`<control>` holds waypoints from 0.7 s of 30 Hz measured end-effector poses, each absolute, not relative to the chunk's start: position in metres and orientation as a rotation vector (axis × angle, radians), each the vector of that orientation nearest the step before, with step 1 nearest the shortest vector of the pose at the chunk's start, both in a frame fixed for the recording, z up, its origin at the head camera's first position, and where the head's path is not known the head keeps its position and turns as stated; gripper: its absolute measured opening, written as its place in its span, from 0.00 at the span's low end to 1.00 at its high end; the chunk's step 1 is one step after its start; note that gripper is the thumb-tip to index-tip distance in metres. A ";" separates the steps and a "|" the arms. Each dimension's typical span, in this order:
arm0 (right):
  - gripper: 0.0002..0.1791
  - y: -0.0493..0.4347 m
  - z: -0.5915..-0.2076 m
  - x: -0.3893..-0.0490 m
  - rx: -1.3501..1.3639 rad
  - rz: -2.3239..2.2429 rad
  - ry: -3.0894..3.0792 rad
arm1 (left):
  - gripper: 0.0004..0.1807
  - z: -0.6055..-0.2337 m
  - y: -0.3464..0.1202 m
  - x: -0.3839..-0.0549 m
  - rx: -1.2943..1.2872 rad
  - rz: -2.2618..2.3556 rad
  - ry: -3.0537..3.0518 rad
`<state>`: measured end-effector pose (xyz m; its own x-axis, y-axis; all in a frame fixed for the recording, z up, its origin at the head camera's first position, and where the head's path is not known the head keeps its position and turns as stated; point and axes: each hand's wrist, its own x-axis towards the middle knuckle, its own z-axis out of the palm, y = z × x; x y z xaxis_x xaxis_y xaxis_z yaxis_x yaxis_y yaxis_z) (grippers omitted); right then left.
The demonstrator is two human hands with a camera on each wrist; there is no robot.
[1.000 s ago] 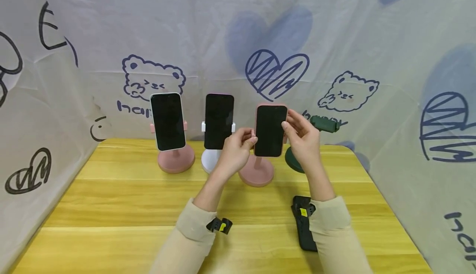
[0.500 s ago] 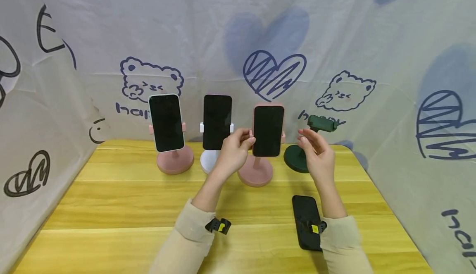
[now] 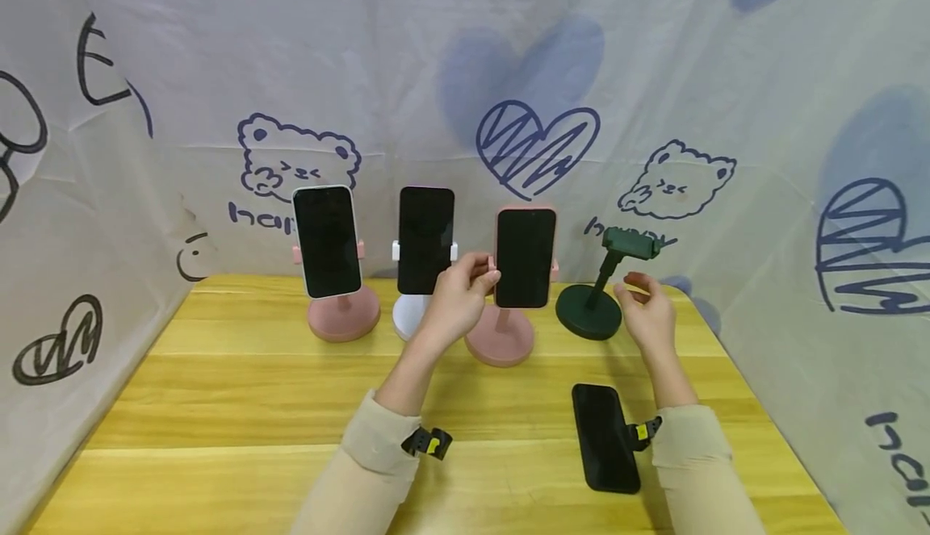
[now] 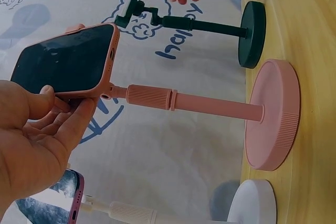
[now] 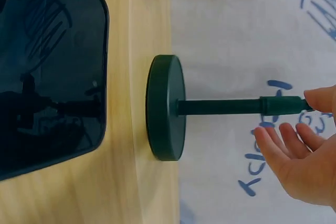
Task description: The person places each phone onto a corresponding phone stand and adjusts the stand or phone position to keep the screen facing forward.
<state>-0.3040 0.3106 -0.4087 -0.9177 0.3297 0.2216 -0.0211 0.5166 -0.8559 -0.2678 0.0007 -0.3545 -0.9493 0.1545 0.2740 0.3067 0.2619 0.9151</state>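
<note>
My left hand pinches the left clamp of the pink phone stand, its thumb at the edge of the pink-cased phone. That phone stands upright in the clamp; in the left wrist view my fingers reach behind it. Just right of the dark green phone stand, my right hand holds nothing, its fingers loosely bent. The green stand's clamp has no phone in it. In the right wrist view, thumb and fingers are spread close to the green stem.
A black phone lies flat on the wooden table, beside my right wrist. Left of my hands, a second pink stand bears a white-edged phone, and a white stand bears a dark phone. A printed cloth hangs behind.
My right hand has left the right edge of the pink-cased phone and moved rightward past the green stand. The left hand has stayed at the pink stand's clamp.
</note>
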 end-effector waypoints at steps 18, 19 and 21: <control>0.25 0.312 -0.417 -0.361 -0.217 1.382 -2.477 | 0.17 -0.355 0.002 -0.267 -0.442 -1.781 -2.401; 0.24 0.312 -0.418 -0.362 -0.208 1.390 -2.473 | 0.17 -0.355 0.001 -0.267 -0.439 -1.778 -2.401; 0.22 0.311 -0.419 -0.363 -0.179 1.407 -2.463 | 0.17 -0.354 0.000 -0.267 -0.427 -1.769 -2.403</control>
<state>-0.3625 0.3110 -0.4189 -0.9476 0.2532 0.1948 -0.0392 0.5129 -0.8575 -0.2666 0.0002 -0.3542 -0.9520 0.1505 0.2667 0.2993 0.2740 0.9140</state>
